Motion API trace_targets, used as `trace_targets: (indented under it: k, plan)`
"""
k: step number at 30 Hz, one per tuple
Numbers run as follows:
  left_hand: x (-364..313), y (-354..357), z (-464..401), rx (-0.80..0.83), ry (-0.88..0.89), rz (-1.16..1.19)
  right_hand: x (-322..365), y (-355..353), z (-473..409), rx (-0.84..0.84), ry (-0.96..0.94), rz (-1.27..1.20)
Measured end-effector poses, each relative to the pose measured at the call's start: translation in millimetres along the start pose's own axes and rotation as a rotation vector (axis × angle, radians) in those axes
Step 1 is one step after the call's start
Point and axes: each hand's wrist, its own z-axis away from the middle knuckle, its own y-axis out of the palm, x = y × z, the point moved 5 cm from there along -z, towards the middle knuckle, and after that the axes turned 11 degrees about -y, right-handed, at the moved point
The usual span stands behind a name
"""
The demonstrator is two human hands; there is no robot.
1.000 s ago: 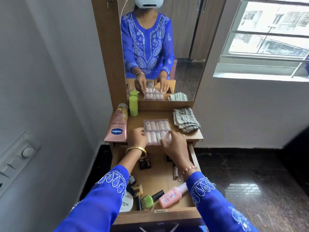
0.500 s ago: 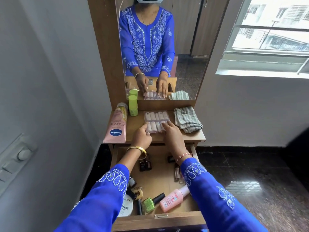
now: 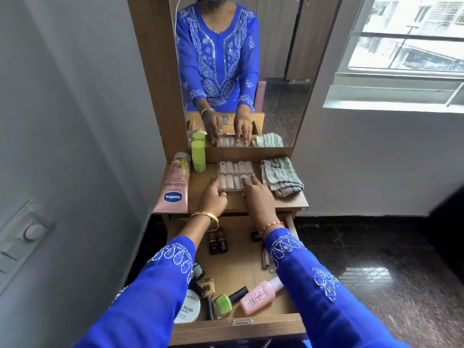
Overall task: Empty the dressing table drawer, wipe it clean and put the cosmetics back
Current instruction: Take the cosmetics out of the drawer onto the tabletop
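Observation:
A clear nail box [image 3: 236, 169] with rows of pale press-on nails lies flat on the dressing table top [image 3: 234, 203], close to the mirror. My left hand [image 3: 213, 197] grips its near left corner. My right hand [image 3: 258, 199] rests its fingers over the near right part. Below, the drawer [image 3: 238, 330] stands pulled out. It holds a pink bottle [image 3: 258, 295], a green nail polish [image 3: 224, 303], a round white compact [image 3: 188, 310], dark lipsticks [image 3: 217, 243] and other small items partly hidden under my sleeves.
A pink Vaseline tube [image 3: 173, 189] lies on the left of the top, with a green stick [image 3: 198, 156] upright behind it. A folded striped cloth [image 3: 281, 177] sits on the right. The mirror [image 3: 276, 59] rises behind; a wall stands close on the left.
Both hands have slid the nail box from the table's front edge back toward the mirror, and it now lies flat on the top.

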Motion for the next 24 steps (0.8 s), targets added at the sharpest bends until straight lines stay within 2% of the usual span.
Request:
trace_targets:
  k: [6, 9, 12, 15, 21, 24]
  plan:
    - [4.9, -6.1, 50.0, -0.082, 0.199, 0.126, 3.6, -7.5, 21.6, 0.003, -0.090, -0.038]
    - [15.7, -14.1, 81.7, -0.115, 0.277, 0.217, 17.7, -13.4, 55.4, -0.167, -0.154, -0.111]
    - [34.2, -13.8, 108.8, -0.108, 0.230, 0.278, 29.5, -3.2, 98.1, -0.281, -0.176, -0.257]
    - [51.8, -7.3, 120.0, -0.090, 0.141, 0.283, 26.4, 17.1, 126.7, -0.157, -0.105, -0.329]
    - [71.1, 11.5, 133.3, -0.066, 0.030, 0.253, 7.2, 43.2, 154.1, 0.352, -0.053, -0.180]
    - [82.2, 18.7, 132.9, -0.031, -0.027, 0.196, 1.0, 44.9, 164.4, 0.492, -0.030, -0.187]
